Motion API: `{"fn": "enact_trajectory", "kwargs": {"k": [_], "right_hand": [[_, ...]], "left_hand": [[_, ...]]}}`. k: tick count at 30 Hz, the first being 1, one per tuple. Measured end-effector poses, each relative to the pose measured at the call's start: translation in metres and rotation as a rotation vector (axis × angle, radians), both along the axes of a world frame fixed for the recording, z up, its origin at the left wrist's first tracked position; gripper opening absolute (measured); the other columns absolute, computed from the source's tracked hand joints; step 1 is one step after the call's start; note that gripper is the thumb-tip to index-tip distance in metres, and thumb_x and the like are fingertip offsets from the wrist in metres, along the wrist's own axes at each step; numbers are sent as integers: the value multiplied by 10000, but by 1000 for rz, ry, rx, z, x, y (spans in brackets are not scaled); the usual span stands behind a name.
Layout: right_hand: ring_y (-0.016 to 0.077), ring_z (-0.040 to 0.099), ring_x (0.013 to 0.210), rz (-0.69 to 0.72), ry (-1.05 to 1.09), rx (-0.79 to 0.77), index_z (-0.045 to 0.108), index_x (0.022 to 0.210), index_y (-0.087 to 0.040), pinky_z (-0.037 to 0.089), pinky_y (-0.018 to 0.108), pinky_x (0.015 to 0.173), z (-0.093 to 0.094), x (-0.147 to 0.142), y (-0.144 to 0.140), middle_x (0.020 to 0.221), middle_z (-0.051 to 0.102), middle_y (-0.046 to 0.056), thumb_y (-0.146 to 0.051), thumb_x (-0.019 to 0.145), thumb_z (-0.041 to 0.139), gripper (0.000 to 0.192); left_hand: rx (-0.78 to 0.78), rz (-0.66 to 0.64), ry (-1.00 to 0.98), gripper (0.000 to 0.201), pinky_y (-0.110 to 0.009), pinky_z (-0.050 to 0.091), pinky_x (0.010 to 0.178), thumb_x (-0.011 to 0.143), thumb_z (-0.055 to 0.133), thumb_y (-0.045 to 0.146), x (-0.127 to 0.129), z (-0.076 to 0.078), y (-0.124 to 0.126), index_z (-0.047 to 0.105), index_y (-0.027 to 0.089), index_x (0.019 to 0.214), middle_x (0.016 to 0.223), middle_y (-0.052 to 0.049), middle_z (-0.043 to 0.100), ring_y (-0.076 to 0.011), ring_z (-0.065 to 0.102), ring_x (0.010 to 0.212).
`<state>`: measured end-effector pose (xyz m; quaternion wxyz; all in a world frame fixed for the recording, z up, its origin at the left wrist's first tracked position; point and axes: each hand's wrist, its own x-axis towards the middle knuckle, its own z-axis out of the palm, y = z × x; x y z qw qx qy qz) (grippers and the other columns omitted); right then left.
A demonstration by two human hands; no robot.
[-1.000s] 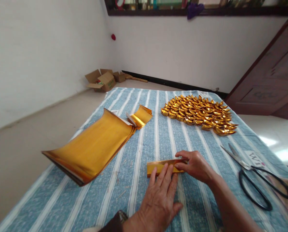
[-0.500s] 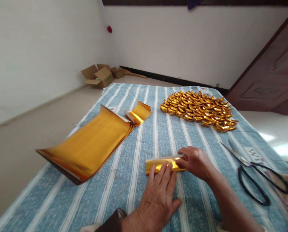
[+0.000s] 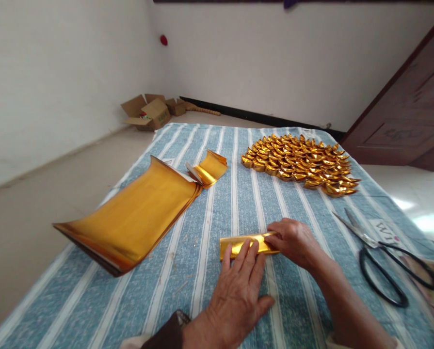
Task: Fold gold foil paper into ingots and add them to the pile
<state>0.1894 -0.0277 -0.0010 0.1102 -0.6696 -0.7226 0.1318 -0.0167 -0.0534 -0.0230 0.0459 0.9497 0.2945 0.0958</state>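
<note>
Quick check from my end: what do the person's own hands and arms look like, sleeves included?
The left hand and right hand are ungloved. A dark brown sleeve reaches the left wrist, a patterned patch at its edge; the right forearm is bare where it shows.

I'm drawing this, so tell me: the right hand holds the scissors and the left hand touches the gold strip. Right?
Not the scissors: the head view shows the right hand holding the gold strip, and the left hand touches it.

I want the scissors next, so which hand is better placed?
Probably your right hand: it's nearer the scissors, though holding the gold strip; your left hand, farther off, rests on that strip too.
</note>
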Motion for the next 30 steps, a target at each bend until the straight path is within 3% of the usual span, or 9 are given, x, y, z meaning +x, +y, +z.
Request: {"fn": "enact_trajectory", "kwargs": {"k": [30], "right_hand": [[138,502,602,-27,-122,86,643,669,-203,246,266,586,-3,-5,0,634,590,19,-256,842,579,192]], "left_hand": [[-131,10,21,689,-681,311,1082,904,577,481,-1,0,1,377,107,1448,1518,-205,396,-389,321,1423]]}}
